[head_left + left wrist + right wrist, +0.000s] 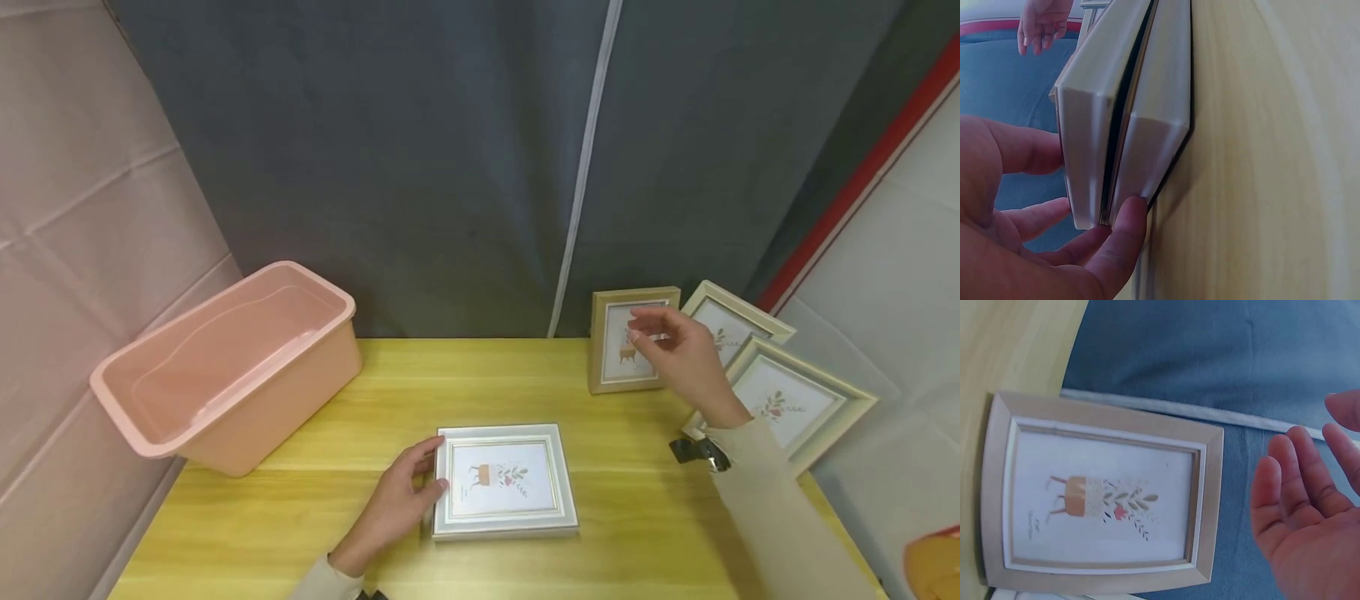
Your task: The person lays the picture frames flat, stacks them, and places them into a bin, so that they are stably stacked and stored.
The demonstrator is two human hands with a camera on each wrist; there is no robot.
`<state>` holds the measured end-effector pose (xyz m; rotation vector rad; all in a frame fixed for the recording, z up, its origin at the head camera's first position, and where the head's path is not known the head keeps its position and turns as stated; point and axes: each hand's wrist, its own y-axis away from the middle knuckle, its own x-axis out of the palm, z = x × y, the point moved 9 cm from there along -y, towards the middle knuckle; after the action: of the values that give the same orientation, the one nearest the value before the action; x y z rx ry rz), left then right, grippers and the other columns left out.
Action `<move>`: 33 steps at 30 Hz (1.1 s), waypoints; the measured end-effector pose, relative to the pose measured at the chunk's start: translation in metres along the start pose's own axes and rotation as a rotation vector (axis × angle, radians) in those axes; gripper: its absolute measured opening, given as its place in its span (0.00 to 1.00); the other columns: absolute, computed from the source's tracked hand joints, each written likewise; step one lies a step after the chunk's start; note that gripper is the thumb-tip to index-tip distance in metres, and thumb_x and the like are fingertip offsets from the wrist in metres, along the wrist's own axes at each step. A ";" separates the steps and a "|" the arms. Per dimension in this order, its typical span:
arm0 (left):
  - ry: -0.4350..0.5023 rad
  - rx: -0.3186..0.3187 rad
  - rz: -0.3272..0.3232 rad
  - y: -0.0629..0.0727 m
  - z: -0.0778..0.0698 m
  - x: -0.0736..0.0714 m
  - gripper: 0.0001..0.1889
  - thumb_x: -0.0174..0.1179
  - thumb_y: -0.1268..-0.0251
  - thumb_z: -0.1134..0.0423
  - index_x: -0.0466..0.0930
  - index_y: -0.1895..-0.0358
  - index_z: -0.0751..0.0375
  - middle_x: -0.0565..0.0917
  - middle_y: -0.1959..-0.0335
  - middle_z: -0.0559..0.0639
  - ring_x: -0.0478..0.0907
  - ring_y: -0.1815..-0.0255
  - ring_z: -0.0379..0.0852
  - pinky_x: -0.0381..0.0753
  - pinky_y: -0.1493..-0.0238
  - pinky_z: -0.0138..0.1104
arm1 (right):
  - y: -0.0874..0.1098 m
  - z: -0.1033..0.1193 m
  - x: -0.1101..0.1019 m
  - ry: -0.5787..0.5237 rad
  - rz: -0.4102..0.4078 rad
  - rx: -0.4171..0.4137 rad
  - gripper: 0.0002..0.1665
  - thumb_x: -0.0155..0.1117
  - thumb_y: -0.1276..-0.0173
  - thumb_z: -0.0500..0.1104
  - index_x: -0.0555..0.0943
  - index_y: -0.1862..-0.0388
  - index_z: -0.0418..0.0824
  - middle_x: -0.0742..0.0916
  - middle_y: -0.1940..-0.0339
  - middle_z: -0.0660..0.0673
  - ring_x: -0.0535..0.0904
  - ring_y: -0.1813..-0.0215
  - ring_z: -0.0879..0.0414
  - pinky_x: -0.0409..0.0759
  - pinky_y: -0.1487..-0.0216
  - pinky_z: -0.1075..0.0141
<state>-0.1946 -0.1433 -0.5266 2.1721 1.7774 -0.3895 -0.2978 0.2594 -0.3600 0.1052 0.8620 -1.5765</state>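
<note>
On the table, short of its back edge, my left hand grips two stacked frames by their end; uneven pulling could slide them apart; my right hand, loose-fingered and empty, could topple the tan frame by that edge; the lower one's front is hidden, the near edge cut off.

A yellow table fills the bottom. Behind it, top middle, I see a big dark sheet with a thin white strip. A pale, creased wall is at left, a red stripe upper right.
</note>
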 end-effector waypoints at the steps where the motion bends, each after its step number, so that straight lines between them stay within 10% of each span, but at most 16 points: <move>1: -0.002 -0.001 0.002 0.000 0.000 0.000 0.33 0.68 0.29 0.63 0.70 0.22 0.51 0.73 0.25 0.62 0.77 0.30 0.65 0.89 0.43 0.44 | -0.003 -0.001 -0.001 0.010 -0.004 0.003 0.18 0.69 0.24 0.41 0.84 0.37 0.42 0.90 0.49 0.40 0.81 0.52 0.74 0.78 0.56 0.81; 15: -0.028 -0.009 0.021 0.000 0.004 -0.001 0.33 0.68 0.29 0.61 0.70 0.22 0.48 0.73 0.24 0.63 0.76 0.29 0.66 0.88 0.41 0.46 | -0.049 -0.019 -0.015 0.052 -0.044 0.029 0.18 0.69 0.24 0.44 0.84 0.38 0.42 0.89 0.46 0.39 0.79 0.51 0.73 0.78 0.49 0.80; 21: -0.028 -0.006 0.020 -0.002 0.005 -0.001 0.33 0.67 0.28 0.61 0.70 0.22 0.49 0.75 0.26 0.62 0.77 0.30 0.64 0.88 0.40 0.46 | -0.065 -0.039 -0.014 0.073 -0.020 0.052 0.20 0.70 0.25 0.42 0.83 0.36 0.42 0.88 0.42 0.36 0.82 0.44 0.57 0.79 0.42 0.67; 27: -0.008 0.004 0.029 -0.004 0.006 0.002 0.32 0.67 0.27 0.62 0.70 0.22 0.50 0.76 0.27 0.61 0.77 0.30 0.63 0.87 0.39 0.46 | -0.067 -0.059 -0.010 0.116 0.024 0.123 0.24 0.70 0.25 0.46 0.82 0.35 0.38 0.85 0.37 0.34 0.85 0.42 0.40 0.75 0.56 0.82; 33: -0.008 -0.002 0.038 -0.005 0.008 0.003 0.31 0.66 0.26 0.61 0.70 0.22 0.48 0.76 0.26 0.59 0.77 0.30 0.62 0.87 0.39 0.46 | -0.065 -0.073 -0.008 0.150 0.056 0.147 0.26 0.70 0.24 0.47 0.81 0.34 0.37 0.83 0.36 0.35 0.81 0.38 0.38 0.80 0.43 0.57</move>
<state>-0.1990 -0.1427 -0.5354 2.1962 1.7289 -0.3870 -0.3836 0.3043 -0.3785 0.3538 0.8501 -1.5929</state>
